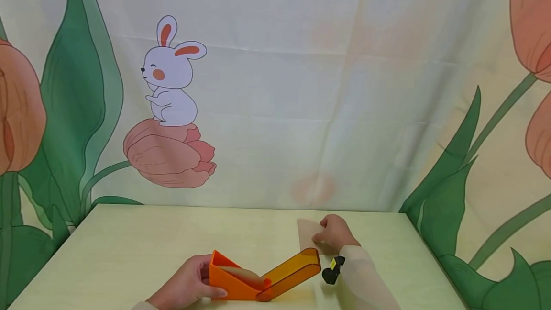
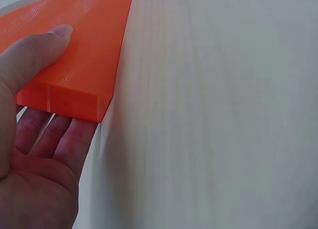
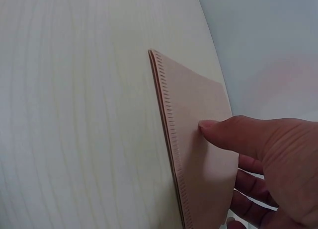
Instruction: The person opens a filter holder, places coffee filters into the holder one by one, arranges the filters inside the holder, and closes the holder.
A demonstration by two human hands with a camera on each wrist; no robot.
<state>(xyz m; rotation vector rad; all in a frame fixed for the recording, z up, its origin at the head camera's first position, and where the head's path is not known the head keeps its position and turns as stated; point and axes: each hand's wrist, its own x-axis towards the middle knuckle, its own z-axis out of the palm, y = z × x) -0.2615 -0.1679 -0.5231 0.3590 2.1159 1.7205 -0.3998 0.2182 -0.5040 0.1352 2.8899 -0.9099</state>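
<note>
My left hand (image 1: pixel 185 281) holds an orange box (image 1: pixel 234 288) by its left end. In the left wrist view the thumb lies on one broad face of it and the fingers are behind. The box's amber see-through lid (image 1: pixel 292 271) is swung open to the right. A tan rounded edge (image 1: pixel 243 274), seemingly paper, shows inside. Farther back on the right, my right hand (image 1: pixel 337 233) pinches a thin stack of brown paper coffee filters (image 3: pixel 191 110) with crimped edges. Its thumb presses the upper face; the other fingers are partly hidden behind the stack.
A pale wood-grain table (image 1: pixel 142 243) lies beneath both hands. Behind its far edge hangs a printed cloth backdrop (image 1: pixel 267 109) with a rabbit and tulips. A small black device (image 1: pixel 331 271) with a yellow label sits by the right wrist.
</note>
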